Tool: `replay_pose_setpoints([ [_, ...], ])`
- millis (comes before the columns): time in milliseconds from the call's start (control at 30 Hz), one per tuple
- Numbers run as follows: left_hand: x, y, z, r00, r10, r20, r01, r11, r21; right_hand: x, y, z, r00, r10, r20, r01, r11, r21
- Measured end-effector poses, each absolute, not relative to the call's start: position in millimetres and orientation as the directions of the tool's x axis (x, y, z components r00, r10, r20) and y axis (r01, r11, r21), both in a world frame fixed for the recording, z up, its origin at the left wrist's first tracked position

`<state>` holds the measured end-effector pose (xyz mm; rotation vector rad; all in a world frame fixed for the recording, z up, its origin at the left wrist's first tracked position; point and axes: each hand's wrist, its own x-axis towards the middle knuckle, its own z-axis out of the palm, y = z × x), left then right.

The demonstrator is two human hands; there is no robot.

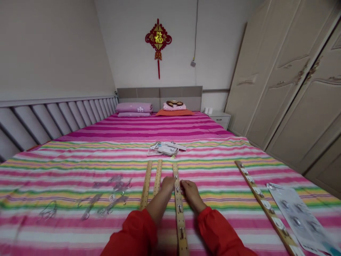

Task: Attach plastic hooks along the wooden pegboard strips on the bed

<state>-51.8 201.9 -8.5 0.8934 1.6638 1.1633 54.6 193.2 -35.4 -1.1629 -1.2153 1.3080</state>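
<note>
Left grip (pixel 167 185), a bare hand reaching out of a red sleeve (pixel 135 234), curled low against one edge of a long pale wooden strip (pixel 179 209) studded with small metal hooks; right grip (pixel 191 195), a second bare hand, its fingertips (pixel 183 185) touching the opposite edge; no telling from this view whether the two grips are pressed together on the wood or only resting beside it; the strip lying lengthwise between them on a striped multicoloured bedcover (pixel 53 170), its near end running towards the wearer; just left of the left grip, two more pale wooden strips (pixel 151 181) lying side by side, nearly parallel; farther left on the bedcover, a loose scatter of clear plastic hooks (pixel 112 193); well to the right, a wooden strip lined with white round hooks (pixel 266 204) lying at a slant, a printed white sheet of hooks (pixel 295 220) just beside it; ahead of the hands, a small heap of glossy packaging (pixel 165 148); beyond that, a magenta-striped blanket (pixel 160 128), folded pink bedding (pixel 134 109), a grey headboard (pixel 160 94), and a red and gold knot ornament (pixel 158 39) on the wall; along the right side, a cream wardrobe (pixel 285 81).
</note>
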Motion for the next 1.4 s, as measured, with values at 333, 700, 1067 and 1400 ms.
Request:
replay_pose_setpoints([
  [333,-40.5,118.8,2.7,-0.176,0.968,-0.179,0.094,0.198,0.976,73.0,123.0,-26.1,-0.066,0.998,0.023,-0.016,0.022,-1.000],
  [700,-121.9,51.6,22.1,-0.376,0.916,0.139,0.257,-0.041,0.966,87.8,108.0,-38.7,-0.016,0.990,-0.137,-0.254,-0.137,-0.957],
  [1067,-235.3,29.1,4.8,-0.359,0.794,0.491,0.896,0.147,0.418,90.2,100.0,-35.4,0.007,0.994,-0.105,-0.340,-0.096,-0.935],
  [1400,-244.1,44.6,19.5,-0.527,0.766,0.368,0.670,0.109,0.734,90.1,98.1,-35.8,-0.005,0.996,-0.085,-0.349,-0.081,-0.934],
])
